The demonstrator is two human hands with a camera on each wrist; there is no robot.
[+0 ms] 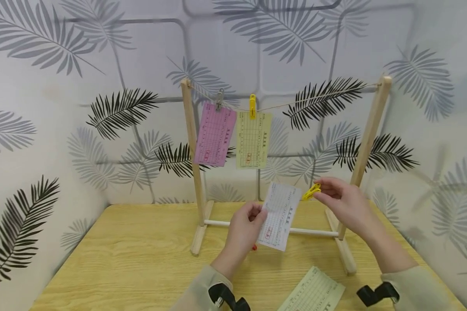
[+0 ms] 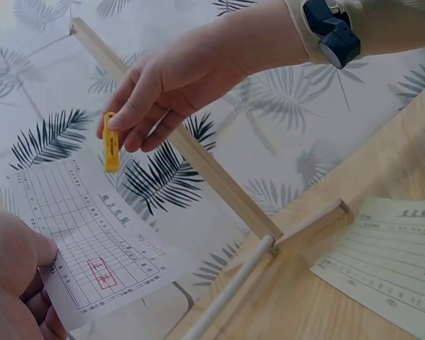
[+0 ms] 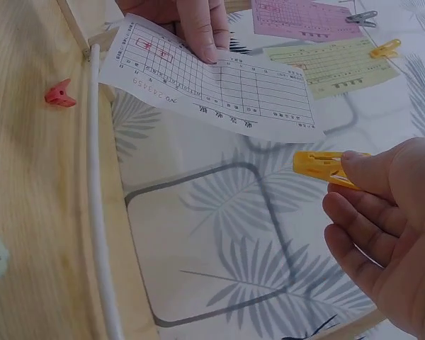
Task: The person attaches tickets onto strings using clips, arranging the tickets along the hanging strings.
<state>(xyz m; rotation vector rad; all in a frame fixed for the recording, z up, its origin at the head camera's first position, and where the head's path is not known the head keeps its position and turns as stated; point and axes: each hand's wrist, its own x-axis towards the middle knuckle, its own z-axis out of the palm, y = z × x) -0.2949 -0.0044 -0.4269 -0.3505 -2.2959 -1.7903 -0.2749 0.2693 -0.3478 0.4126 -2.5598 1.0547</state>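
My left hand (image 1: 246, 225) pinches the left edge of a white printed receipt slip (image 1: 281, 216), held tilted in the air above the table. To its right, my right hand (image 1: 344, 203) holds a yellow clothespin (image 1: 311, 191) between thumb and fingertips, near the slip's upper right corner but apart from it. Behind them a string (image 1: 292, 105) runs between two wooden posts. On it hang a pink slip (image 1: 215, 136) under a metal clip (image 1: 219, 99) and a pale yellow slip (image 1: 254, 142) under another yellow clothespin (image 1: 252, 106).
A pale green slip (image 1: 314, 290) lies on the wooden table (image 1: 140, 255) at the front. Behind my left hand sits a red clothespin (image 3: 60, 94). The rack's right post (image 1: 367, 142) stands beyond my right hand, and a white bar (image 1: 315, 232) joins the feet.
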